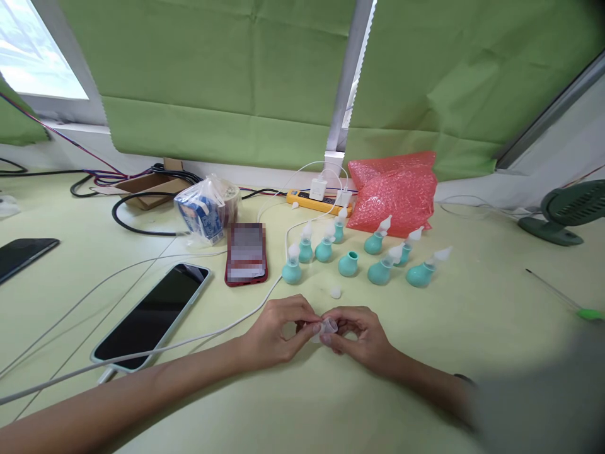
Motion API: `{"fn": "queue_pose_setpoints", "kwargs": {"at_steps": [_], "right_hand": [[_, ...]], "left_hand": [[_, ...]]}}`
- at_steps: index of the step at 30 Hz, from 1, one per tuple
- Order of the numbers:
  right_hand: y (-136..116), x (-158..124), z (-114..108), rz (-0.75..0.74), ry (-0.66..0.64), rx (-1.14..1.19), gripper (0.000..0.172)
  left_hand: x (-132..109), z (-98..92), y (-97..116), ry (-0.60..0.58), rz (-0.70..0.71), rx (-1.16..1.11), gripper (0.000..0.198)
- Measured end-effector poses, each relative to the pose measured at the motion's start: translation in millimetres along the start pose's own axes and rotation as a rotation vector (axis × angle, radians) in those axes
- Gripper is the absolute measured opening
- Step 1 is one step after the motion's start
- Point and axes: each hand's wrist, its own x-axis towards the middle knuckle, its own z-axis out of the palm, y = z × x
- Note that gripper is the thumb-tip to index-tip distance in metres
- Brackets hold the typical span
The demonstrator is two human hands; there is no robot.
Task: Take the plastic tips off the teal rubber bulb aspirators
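Between the fingertips of both hands is a small translucent plastic nozzle piece (329, 326), its round open end facing right. My left hand (286, 328) pinches its left side, and my right hand (357, 334) grips the right side. Just beyond the hands lies a small whitish cap-like piece (335, 292). Farther back stands a teal rubber bulb (348, 265) with a bare open neck. Around it are several teal bulb nasal aspirators (380, 271) with clear collars and whitish tips, some upright and some leaning to the right.
A red-cased phone (246, 255) and a pale-cased phone (155, 315) lie left, with a white cable (227, 328) crossing the table. Behind are a bagged blue box (201, 214), yellow power strip (307, 202) and red bubble-wrap bag (394, 195). A green-handled screwdriver (588, 313) and dark green fan (571, 205) are right.
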Motion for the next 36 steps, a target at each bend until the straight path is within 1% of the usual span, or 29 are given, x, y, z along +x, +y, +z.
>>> {"fn": "queue_pose_setpoints", "kwargs": {"at_steps": [1, 3, 6, 8, 12, 14, 17, 22, 25, 27, 28, 32, 34, 36], "right_hand": [[-0.4, 0.3, 0.3, 0.003, 0.007, -0.005, 0.011], [-1.1, 1.2, 0.9, 0.028, 0.017, -0.019, 0.011], [-2.1, 2.9, 1.6, 0.066, 0.032, -0.026, 0.012], [-2.5, 3.7, 1.6, 0.069, 0.052, -0.039, 0.012], [-2.9, 4.0, 1.2, 0.02, 0.115, -0.125, 0.011], [-3.1, 3.4, 1.3, -0.025, 0.128, -0.185, 0.011], [-3.3, 2.4, 1.7, -0.084, 0.132, -0.252, 0.01], [-3.2, 1.4, 2.4, -0.15, 0.16, -0.335, 0.008], [-4.3, 0.9, 2.8, -0.217, 0.167, -0.394, 0.006], [-5.3, 0.6, 3.0, -0.262, 0.154, -0.414, 0.005], [-5.8, 0.4, 3.0, -0.277, 0.147, -0.419, 0.005], [-6.6, 0.3, 1.9, -0.305, 0.135, -0.417, 0.007], [-6.5, 0.2, 0.8, -0.311, 0.131, -0.41, 0.009], [-6.8, -0.3, -0.3, -0.318, 0.124, -0.402, 0.01]], "left_hand": [[-0.7, 1.2, 0.1, 0.024, 0.031, 0.043, 0.021], [-1.8, 2.6, -0.8, 0.06, 0.047, 0.071, 0.022], [-3.1, 2.2, -2.9, 0.07, -0.014, 0.012, 0.023], [-4.0, 1.8, -3.9, 0.1, -0.032, -0.03, 0.019], [-6.0, 4.5, -5.6, 0.208, 0.078, 0.003, 0.011], [-6.2, 6.2, -6.3, 0.233, 0.085, 0.026, 0.009], [-5.5, 7.0, -7.4, 0.22, 0.092, 0.056, 0.009], [-5.3, 6.3, -9.2, 0.191, 0.213, 0.156, 0.011], [-7.4, 6.7, -9.1, 0.149, 0.231, 0.215, 0.011], [-9.0, 6.6, -7.9, 0.077, 0.193, 0.239, 0.011], [-9.5, 6.4, -6.9, 0.027, 0.144, 0.24, 0.01], [-8.8, 4.8, -0.9, -0.16, -0.142, 0.152, 0.01], [-7.6, 4.6, 1.8, -0.195, -0.232, 0.063, 0.012], [-6.7, 5.3, 3.0, -0.193, -0.278, -0.029, 0.014]]}}
